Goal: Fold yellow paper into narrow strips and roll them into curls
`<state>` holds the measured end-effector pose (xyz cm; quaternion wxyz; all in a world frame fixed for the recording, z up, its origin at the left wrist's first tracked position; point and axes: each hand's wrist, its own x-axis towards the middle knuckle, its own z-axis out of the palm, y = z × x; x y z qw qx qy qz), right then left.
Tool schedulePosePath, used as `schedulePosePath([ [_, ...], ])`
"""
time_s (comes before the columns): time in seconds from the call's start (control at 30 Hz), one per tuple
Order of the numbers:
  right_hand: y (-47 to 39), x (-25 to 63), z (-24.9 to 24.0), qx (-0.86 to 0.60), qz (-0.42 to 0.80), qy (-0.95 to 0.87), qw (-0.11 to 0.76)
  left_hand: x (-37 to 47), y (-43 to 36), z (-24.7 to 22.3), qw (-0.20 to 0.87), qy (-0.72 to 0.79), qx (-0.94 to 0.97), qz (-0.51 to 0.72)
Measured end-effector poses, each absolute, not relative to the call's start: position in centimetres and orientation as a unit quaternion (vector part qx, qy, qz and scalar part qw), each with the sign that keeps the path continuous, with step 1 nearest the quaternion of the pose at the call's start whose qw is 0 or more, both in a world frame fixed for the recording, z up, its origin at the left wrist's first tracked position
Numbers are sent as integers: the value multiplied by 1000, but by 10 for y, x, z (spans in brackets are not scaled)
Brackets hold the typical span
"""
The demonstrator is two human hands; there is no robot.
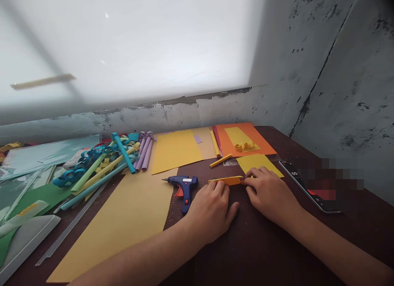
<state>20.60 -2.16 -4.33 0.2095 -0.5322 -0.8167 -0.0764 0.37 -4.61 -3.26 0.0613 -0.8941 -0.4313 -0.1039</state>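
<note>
A narrow folded orange-yellow paper strip (234, 181) lies on the dark table between my hands. My left hand (212, 206) rests with its fingertips on the strip's left part, its thumb held apart. At the strip's right end is my right hand (267, 190), fingers bent and closed, what they pinch too small to make out. A blue glue gun (186, 187) with an orange trigger lies just left of my left hand. Behind the strip is another thin yellow-orange strip (221, 160), and a yellow sheet (258, 163) lies partly behind my right hand.
A phone (304, 187) lies at the right. Yellow sheets (178, 150) and an orange sheet (264, 144) lie at the back. On the left are a large tan sheet (132, 212), purple rolls (147, 152), blue and green paper rolls (123, 152), and a clear ruler (69, 228).
</note>
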Motion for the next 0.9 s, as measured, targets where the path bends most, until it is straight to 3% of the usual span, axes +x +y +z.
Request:
schedulePosePath([
  [0.13, -19, 211, -44, -534, -94, -805, 242, 4, -46, -31, 62, -429, -895, -105],
  [0.3, -22, 208, -40, -460, -33, -845, 270, 3, -46, -33, 64, -428, -895, -110],
  [0.43, -25, 203, -43, -385, 21, -889, 247, 3, -45, -36, 59, -426, -896, -114],
  [0.67, -25, 202, -45, -416, 35, -888, 194, 4, -46, -35, 65, -426, -896, -109],
  [0.9, -25, 201, -45, -418, 18, -885, 203, 6, -47, -34, 104, -440, -887, -95],
])
